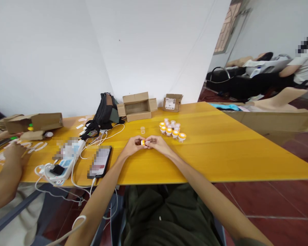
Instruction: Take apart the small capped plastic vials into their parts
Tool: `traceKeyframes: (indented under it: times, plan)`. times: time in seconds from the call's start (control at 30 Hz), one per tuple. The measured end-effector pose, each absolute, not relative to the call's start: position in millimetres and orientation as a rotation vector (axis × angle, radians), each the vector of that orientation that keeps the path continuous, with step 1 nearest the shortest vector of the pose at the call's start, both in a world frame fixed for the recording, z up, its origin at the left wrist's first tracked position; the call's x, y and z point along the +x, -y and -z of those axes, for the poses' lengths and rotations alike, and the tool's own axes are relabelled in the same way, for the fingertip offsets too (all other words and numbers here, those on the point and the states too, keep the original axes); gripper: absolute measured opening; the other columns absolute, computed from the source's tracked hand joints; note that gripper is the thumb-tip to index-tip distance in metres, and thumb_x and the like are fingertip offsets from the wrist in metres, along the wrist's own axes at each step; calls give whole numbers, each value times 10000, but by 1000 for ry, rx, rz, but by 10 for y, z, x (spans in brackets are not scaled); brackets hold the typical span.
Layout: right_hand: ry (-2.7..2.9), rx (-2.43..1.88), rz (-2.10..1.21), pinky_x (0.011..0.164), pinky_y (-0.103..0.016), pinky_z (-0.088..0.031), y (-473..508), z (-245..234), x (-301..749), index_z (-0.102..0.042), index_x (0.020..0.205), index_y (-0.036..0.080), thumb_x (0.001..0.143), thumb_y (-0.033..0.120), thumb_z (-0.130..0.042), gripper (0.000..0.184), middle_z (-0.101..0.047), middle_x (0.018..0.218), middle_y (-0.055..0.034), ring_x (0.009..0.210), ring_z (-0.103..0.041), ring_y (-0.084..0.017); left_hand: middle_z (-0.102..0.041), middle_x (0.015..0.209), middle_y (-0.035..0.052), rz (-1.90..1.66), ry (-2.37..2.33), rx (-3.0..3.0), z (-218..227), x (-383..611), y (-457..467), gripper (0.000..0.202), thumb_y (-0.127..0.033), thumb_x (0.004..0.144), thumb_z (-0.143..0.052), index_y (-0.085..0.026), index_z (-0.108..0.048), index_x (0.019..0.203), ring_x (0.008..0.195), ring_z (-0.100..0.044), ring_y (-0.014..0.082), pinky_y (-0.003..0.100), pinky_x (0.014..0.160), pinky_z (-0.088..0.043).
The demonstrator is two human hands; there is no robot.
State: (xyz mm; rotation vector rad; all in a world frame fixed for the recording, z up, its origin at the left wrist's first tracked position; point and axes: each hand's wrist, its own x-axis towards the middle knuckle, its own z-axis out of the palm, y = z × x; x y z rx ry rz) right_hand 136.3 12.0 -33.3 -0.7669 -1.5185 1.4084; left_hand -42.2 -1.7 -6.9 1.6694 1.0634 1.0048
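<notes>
My left hand (132, 146) and my right hand (157, 144) meet above the yellow table (220, 150), fingers closed round one small clear container with an orange lid (143, 142). Just behind them stands a cluster of several like containers with orange lids (172, 129). A single clear container without a lid (142, 130) stands to the cluster's left.
A phone (100, 161) lies left of my hands, beside a white power strip (63, 168) with trailing cables. A black backpack (105, 112) and open cardboard boxes (137, 106) sit at the back. Another person's arm (7, 171) works at the left. A person sits far right.
</notes>
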Motion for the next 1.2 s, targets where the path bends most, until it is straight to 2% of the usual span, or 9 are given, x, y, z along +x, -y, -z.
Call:
traceKeyframes:
  times: [0.2,0.4,0.53,0.67,0.83,0.97,1.07,1.2]
  plan:
    - [1498,-798,-1374,587,-257,-529,-113,335,1336,-649,708,196,610,300,-785,198,-690,632,14,566,-637,-127,-730,725,9,-984,-1031,1657,82,-428,2,395,-374,544,-904,-156,-686,790,703,-681,162,275,724,-520]
    - [1396,-820,-1417,578,-269,-540,-77,285,1343,-665,656,193,552,291,-791,191,-687,606,13,546,-637,-132,-753,775,28,-963,-991,1618,111,-422,-22,394,-348,543,-908,-153,-713,824,743,-701,176,305,783,-544]
    - [1313,-851,-1453,608,-282,-561,-65,261,1376,-696,660,193,514,281,-800,200,-706,635,4,555,-640,-132,-760,806,41,-953,-987,1599,108,-440,-21,390,-348,562,-897,-152,-728,855,772,-707,185,309,794,-544]
    - [1294,-865,-1457,657,-309,-581,-89,274,1404,-710,705,193,543,316,-795,221,-718,674,-9,588,-658,-146,-748,786,33,-952,-998,1572,98,-453,-28,392,-354,555,-896,-157,-715,842,758,-696,175,301,781,-538]
    - [1503,-965,-1166,583,-288,-535,-134,323,1420,-653,752,206,655,310,-721,158,-675,643,15,559,-621,-147,-724,782,1,-1016,-1053,1500,98,-450,-50,454,-309,475,-920,-166,-667,824,727,-667,141,291,781,-531]
    - [1753,-1096,-755,664,-289,-507,-139,309,1485,-630,730,225,733,226,-651,22,-678,686,9,634,-617,-159,-715,805,2,-1057,-1066,1454,80,-451,-39,447,-274,489,-906,-171,-634,828,746,-663,131,286,801,-528]
    - [1896,-1123,-596,723,-293,-495,-136,293,1527,-660,750,228,752,162,-637,70,-702,757,-13,702,-628,-172,-718,853,12,-1080,-1067,1429,61,-453,-30,454,-249,489,-901,-177,-610,829,783,-674,138,287,816,-527]
    - [1958,-1107,-540,725,-288,-485,-131,307,1528,-690,788,229,763,150,-670,86,-710,815,-22,733,-624,-174,-707,886,11,-1108,-1077,1436,51,-452,-37,475,-260,490,-902,-186,-591,841,812,-678,145,282,813,-524]
